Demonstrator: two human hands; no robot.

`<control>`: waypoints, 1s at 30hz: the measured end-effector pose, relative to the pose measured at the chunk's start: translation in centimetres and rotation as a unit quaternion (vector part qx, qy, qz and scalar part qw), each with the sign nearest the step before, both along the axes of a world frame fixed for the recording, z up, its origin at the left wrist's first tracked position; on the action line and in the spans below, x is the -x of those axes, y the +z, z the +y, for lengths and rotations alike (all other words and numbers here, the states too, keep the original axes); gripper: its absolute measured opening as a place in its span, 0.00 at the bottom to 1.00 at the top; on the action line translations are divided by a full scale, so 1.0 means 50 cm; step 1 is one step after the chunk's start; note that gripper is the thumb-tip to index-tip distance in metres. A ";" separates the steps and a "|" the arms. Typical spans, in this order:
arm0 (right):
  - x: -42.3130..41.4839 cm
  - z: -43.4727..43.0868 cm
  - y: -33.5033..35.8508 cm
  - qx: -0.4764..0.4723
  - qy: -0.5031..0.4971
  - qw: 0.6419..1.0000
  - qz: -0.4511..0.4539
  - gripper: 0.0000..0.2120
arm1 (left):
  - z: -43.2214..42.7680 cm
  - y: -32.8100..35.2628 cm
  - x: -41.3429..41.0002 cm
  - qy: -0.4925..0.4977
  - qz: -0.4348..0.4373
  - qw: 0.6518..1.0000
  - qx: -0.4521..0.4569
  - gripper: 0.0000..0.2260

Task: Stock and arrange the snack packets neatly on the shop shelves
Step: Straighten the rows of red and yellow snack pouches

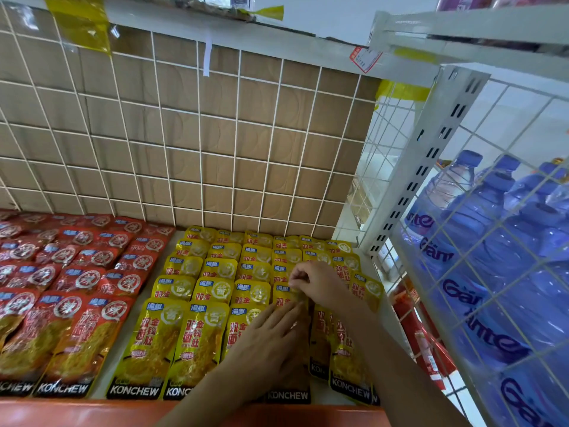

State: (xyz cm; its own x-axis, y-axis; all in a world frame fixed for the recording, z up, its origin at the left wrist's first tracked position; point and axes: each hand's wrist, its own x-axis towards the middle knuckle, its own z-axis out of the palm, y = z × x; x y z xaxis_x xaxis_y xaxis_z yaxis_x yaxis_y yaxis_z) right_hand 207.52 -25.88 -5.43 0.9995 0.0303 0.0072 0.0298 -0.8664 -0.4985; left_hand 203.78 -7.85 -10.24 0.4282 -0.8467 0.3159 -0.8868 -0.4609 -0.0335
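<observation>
"KONCHEW" is read on the black bottom band of the yellow snack packets (197, 343), which are laid in overlapping rows on the right part of the white shelf (120, 359). Red packets (83, 340) with the same brand are ranged just beside them on the left. The top edge of one yellow packet (284, 298) is pinched in the grip of the right hand (314, 282). The left hand (268, 343) is laid flat on the front packets, its grip spread. Blue-capped water bottles (480, 241), lettered "Gante", are held in a white wire basket (509, 163) at the right.
</observation>
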 end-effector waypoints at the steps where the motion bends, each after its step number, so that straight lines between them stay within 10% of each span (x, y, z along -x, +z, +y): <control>1: -0.001 0.001 -0.002 -0.004 -0.005 1.000 0.000 0.04 | 0.003 0.001 0.003 -0.010 -0.003 1.000 0.003 0.23; 30: -0.009 0.015 -0.001 -0.027 -0.022 0.999 0.028 0.05 | 0.012 0.001 0.004 -0.026 0.016 0.999 -0.020 0.25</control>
